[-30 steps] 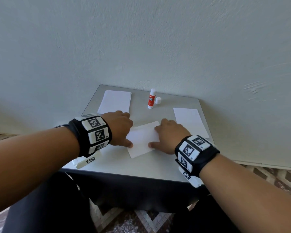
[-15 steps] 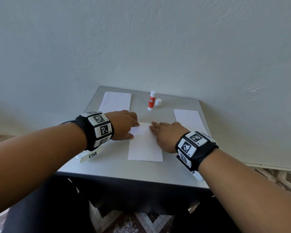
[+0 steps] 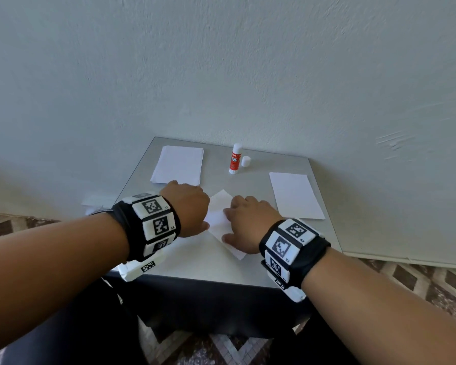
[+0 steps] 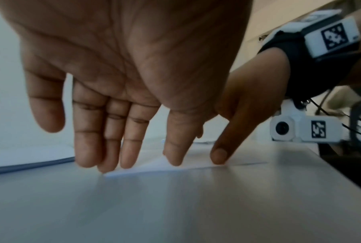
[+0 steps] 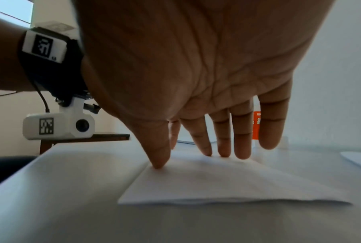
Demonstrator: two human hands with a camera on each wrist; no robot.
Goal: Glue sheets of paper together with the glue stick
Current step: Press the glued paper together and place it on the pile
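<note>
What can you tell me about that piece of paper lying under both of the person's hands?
The paper is plain white, thin and rectangular, lying flat on the grey table, turned askew so one corner points toward the wall. The left hand touches its left edge with straight fingertips; the right hand presses its thumb and fingertips on the right side. Its near edge looks slightly lifted, perhaps two layers.

Overhead head view (wrists tabletop-low)

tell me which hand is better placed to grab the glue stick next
Probably the right hand: the glue stick stands uncapped just beyond it, while the left hand sits further left.
</note>
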